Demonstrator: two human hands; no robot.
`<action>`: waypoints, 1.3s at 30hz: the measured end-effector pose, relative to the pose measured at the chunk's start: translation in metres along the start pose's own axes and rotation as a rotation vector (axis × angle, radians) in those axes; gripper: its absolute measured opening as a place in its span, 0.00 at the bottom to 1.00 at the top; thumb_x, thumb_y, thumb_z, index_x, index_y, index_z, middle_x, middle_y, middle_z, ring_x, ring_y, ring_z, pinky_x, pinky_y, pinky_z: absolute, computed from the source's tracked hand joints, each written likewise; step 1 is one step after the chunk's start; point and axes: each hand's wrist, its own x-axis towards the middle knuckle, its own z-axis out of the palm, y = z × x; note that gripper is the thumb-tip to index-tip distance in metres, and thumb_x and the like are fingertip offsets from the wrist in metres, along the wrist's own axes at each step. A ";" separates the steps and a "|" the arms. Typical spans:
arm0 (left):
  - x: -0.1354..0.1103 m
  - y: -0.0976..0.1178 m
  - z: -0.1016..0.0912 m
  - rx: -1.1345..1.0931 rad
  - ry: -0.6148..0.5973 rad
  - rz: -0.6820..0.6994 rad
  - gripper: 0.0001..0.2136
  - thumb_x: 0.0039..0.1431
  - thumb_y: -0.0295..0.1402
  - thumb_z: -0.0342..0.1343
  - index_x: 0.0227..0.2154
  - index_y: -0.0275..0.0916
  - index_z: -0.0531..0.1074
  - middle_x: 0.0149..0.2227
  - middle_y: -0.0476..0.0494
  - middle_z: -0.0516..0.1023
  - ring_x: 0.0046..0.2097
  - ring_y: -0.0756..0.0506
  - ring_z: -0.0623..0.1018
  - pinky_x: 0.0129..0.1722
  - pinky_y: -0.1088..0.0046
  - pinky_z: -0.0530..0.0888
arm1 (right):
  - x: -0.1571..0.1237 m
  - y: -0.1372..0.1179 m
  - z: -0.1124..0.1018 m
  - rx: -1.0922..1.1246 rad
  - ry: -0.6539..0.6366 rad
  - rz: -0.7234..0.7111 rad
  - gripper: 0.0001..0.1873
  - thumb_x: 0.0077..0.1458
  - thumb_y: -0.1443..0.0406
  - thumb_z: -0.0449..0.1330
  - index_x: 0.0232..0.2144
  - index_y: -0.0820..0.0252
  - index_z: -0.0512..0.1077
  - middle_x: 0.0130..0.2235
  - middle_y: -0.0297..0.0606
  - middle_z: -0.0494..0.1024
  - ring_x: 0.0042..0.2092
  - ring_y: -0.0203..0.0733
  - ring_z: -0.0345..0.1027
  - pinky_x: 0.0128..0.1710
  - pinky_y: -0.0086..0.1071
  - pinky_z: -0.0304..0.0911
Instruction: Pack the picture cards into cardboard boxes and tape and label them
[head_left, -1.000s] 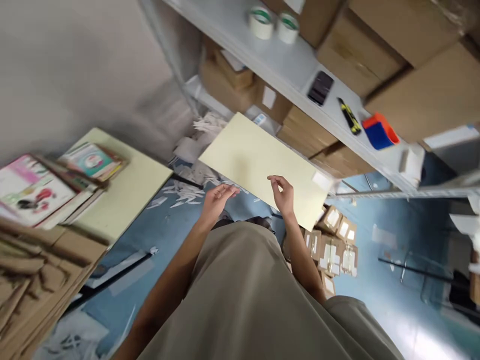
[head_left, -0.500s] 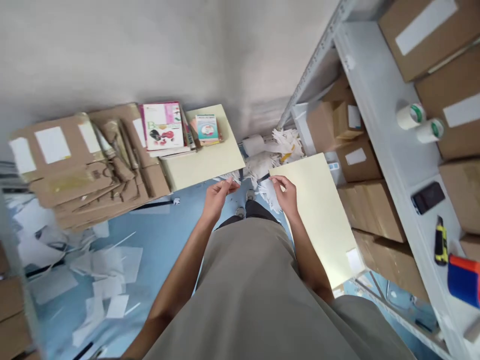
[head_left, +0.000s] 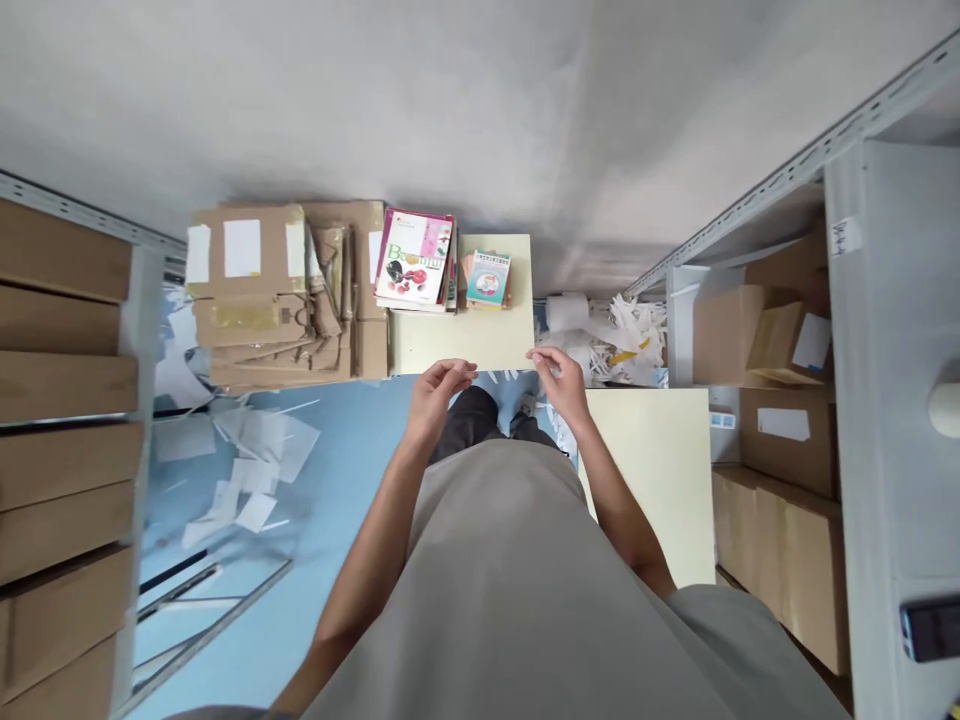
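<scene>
My left hand (head_left: 439, 392) and my right hand (head_left: 559, 382) are raised side by side in front of my grey shirt, a short gap between them. Both have their fingers curled inward, the right in a pinch; whatever they hold is too small to make out. Just beyond them stands a small cream table (head_left: 465, 346). On it lie a pink and white book (head_left: 416, 260) and a smaller teal book (head_left: 487, 278). A second cream table (head_left: 652, 470) sits under my right forearm.
Flattened cardboard (head_left: 277, 300) is stacked left of the small table. Paper scraps (head_left: 626, 335) and a paper roll (head_left: 562, 312) lie in the corner. Grey shelving (head_left: 885, 400) with cardboard boxes (head_left: 772, 530) and a phone (head_left: 930, 630) runs along the right. Loose sheets (head_left: 255, 460) litter the blue floor.
The view has swung left, away from the shelf with tape rolls and a knife, toward the wall and the table with books. My hands stay together in front of me.
</scene>
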 end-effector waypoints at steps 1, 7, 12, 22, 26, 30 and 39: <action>0.004 0.002 0.000 0.003 -0.011 -0.007 0.28 0.57 0.62 0.73 0.43 0.40 0.82 0.51 0.32 0.89 0.52 0.37 0.88 0.61 0.52 0.83 | 0.006 0.003 0.003 0.005 -0.004 0.008 0.22 0.73 0.44 0.61 0.44 0.51 0.84 0.49 0.43 0.91 0.54 0.53 0.86 0.63 0.49 0.79; 0.044 0.018 -0.014 0.000 -0.047 -0.046 0.26 0.57 0.59 0.73 0.42 0.39 0.83 0.53 0.31 0.89 0.54 0.36 0.88 0.61 0.53 0.82 | 0.052 0.030 0.034 0.046 -0.006 0.092 0.24 0.69 0.42 0.64 0.44 0.53 0.84 0.48 0.46 0.92 0.54 0.53 0.87 0.63 0.49 0.80; 0.094 0.038 -0.039 -0.030 -0.080 -0.062 0.23 0.54 0.54 0.74 0.41 0.40 0.84 0.50 0.35 0.89 0.52 0.37 0.87 0.61 0.54 0.81 | 0.109 0.051 0.069 -0.055 0.040 0.223 0.22 0.66 0.44 0.66 0.45 0.55 0.82 0.51 0.48 0.90 0.55 0.54 0.86 0.62 0.46 0.78; 0.180 0.063 -0.091 -0.004 -0.176 -0.053 0.24 0.53 0.56 0.74 0.42 0.42 0.83 0.48 0.37 0.89 0.50 0.36 0.87 0.58 0.54 0.80 | 0.196 0.075 0.137 -0.504 0.213 0.595 0.31 0.58 0.48 0.75 0.55 0.62 0.80 0.57 0.55 0.86 0.57 0.57 0.83 0.55 0.39 0.75; 0.197 0.070 -0.104 -0.015 -0.209 -0.052 0.24 0.53 0.55 0.74 0.43 0.42 0.83 0.49 0.38 0.89 0.52 0.36 0.87 0.59 0.54 0.80 | 0.192 0.085 0.143 -0.431 0.243 0.662 0.25 0.58 0.49 0.73 0.49 0.60 0.83 0.49 0.48 0.89 0.51 0.52 0.83 0.50 0.34 0.72; 0.203 0.071 -0.113 -0.038 -0.228 -0.075 0.24 0.52 0.55 0.75 0.43 0.42 0.84 0.49 0.38 0.89 0.51 0.37 0.87 0.59 0.54 0.80 | 0.184 0.086 0.135 -0.407 0.261 0.635 0.22 0.59 0.50 0.68 0.47 0.59 0.84 0.47 0.42 0.89 0.49 0.48 0.81 0.49 0.32 0.71; 0.196 0.056 -0.111 -0.027 -0.274 -0.133 0.28 0.50 0.59 0.76 0.43 0.41 0.84 0.48 0.36 0.89 0.50 0.36 0.87 0.61 0.52 0.80 | 0.175 0.069 0.121 -0.356 0.323 0.636 0.13 0.54 0.55 0.72 0.38 0.56 0.82 0.44 0.44 0.90 0.49 0.53 0.82 0.54 0.40 0.73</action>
